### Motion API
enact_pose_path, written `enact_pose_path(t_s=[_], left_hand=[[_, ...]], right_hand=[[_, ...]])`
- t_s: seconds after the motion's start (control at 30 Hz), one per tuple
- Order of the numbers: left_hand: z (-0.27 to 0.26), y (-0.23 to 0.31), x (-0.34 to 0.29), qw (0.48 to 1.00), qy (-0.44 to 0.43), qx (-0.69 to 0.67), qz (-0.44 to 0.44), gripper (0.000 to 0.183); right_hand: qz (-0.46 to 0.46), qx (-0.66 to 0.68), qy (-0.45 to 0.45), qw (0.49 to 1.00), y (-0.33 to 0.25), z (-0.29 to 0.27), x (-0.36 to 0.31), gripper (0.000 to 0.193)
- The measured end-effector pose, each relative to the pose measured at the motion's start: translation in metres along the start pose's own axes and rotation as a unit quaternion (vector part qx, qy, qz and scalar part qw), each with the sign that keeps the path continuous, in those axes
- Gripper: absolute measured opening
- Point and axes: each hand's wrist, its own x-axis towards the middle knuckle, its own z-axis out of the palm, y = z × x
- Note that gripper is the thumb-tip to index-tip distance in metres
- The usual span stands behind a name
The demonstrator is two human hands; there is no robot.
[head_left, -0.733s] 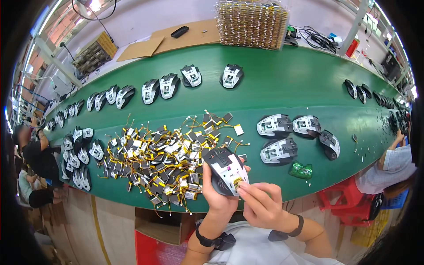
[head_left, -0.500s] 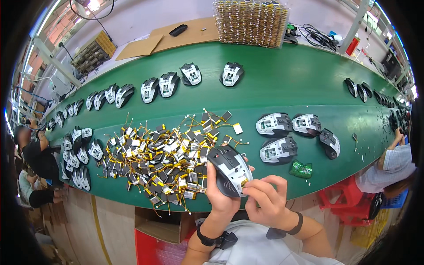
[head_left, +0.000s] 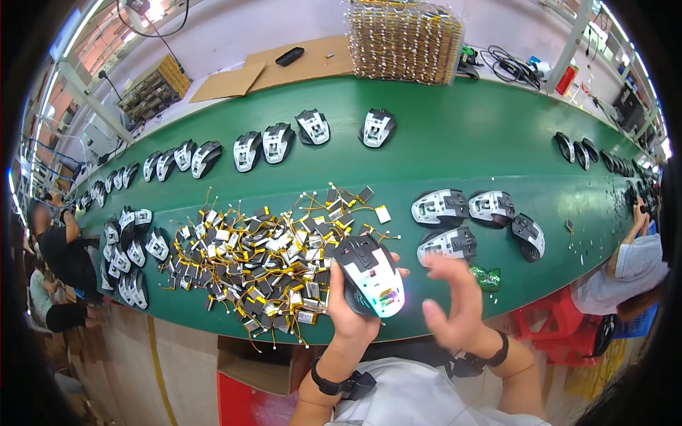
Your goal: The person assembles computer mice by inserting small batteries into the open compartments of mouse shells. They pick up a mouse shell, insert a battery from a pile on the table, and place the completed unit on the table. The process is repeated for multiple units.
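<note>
My right hand [head_left: 460,302] is blurred, and its fingertips cover part of a white-and-black plastic mouse [head_left: 455,240] lying behind them. The glowing white-and-black plastic mouse [head_left: 373,273] in my left hand [head_left: 351,316] hides its own underside and most of my fingers. The lower edge crops both my forearms [head_left: 316,399]. Lower pieces in the silver-and-yellow battery heap [head_left: 266,259] are buried.

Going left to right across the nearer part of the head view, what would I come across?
Cluster of mice → battery pile → held mouse → right hand → red stools → blue crate.
</note>
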Motion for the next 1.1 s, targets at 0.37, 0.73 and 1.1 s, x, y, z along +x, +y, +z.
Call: enact_pose_path(t_s=[0.37, 0.73, 1.1], left_hand=[[0.016, 0.039, 0.0, 0.895, -0.047, 0.431, 0.11, 0.064], [-0.025, 0.068, -0.042, 0.905, -0.019, 0.403, 0.135, 0.035], [-0.019, 0.084, -0.043, 0.912, 0.003, 0.376, 0.166, 0.046]], right_hand=[[0.338, 0.19, -0.072, 0.919, 0.083, -0.034, 0.132, 0.033], [0.23, -0.583, -0.158, 0.763, 0.195, -0.086, 0.258, 0.053], [0.215, -0.245, -0.173, 0.929, 0.175, 0.046, 0.263, 0.071]])
